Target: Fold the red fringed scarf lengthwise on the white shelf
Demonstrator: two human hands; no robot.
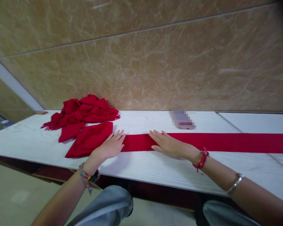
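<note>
A long red scarf [226,142] lies on the white table, its right part stretched into a flat, straight band that runs out of view on the right. My left hand [112,145] rests palm down on it, fingers extended, where the band meets a wider folded part at the left. Farther right, my right hand [168,143] also lies flat on the band, its fingers pointing left. Both hands are open and grip nothing. Beyond my left hand, a crumpled heap of red fringed cloth [82,111] sits near the wall; whether it joins the scarf is unclear.
A phone [182,120], partly pixelated, lies on the white table [141,164] behind the band. Brown marbled wall tiles [155,62] rise along the table's back edge. My knees [108,201] are below the front edge, close to a dark shelf underneath.
</note>
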